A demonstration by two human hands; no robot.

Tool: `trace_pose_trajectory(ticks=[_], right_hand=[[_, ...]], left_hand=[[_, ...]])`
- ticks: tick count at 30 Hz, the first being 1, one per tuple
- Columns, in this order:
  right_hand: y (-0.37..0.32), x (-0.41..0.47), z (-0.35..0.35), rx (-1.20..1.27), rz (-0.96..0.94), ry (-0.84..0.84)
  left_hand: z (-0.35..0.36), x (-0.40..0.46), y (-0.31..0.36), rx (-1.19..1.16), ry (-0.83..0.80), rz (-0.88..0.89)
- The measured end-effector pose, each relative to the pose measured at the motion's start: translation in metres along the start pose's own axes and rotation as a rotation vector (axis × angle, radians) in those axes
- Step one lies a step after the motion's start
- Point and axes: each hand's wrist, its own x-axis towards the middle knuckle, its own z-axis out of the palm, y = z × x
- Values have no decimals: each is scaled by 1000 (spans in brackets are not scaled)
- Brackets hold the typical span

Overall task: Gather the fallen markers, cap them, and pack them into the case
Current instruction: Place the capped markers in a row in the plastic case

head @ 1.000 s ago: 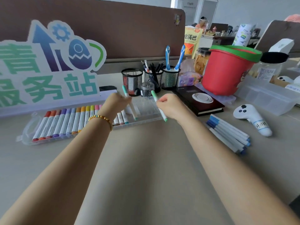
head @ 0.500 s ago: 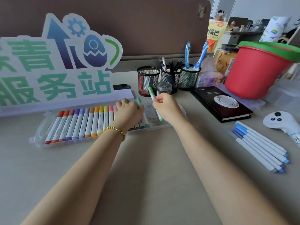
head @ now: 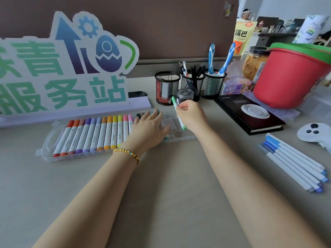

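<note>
Packing is, by our reckoning, a little past the halfway mark. We take the long clear plastic marker case (head: 53, 138) as our landmark: it lies open on the beige desk (head: 170, 194), and its left and middle slots hold a tidy row of capped white-barrelled markers (head: 96, 135) running red through orange, purple and yellow to pink, while the right end shows bare slots.

Well to the right of the case, a loose bundle of blue-capped white markers (head: 293, 167) lies on the desk, so we judge those are what is left to pack.

Over the case's right part, our left hand (head: 148, 127) lies flat with straight fingers on the markers there, gripping nothing. Just right of it, above the case's right end, our right hand (head: 191, 115) pinches a slim white marker with green caps (head: 179, 115), tilted, both ends capped. We judge it goes into an empty slot next.
</note>
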Motion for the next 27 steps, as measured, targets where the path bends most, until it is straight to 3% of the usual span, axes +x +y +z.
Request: trace_pose_trajectory(ticks=[9, 18, 22, 27], right_hand=[[-1, -4, 2, -56, -9, -47], [3, -1, 22, -153, -32, -139], [4, -3, 31, -245, -65, -153], [10, 1, 26, -149, -50, -167]], left_hand=[[-3, 1, 5, 121, -111, -24], [6, -4, -2, -1, 111, -15], [8, -3, -3, 9, 102, -36], [8, -3, -3, 10, 113, -31]])
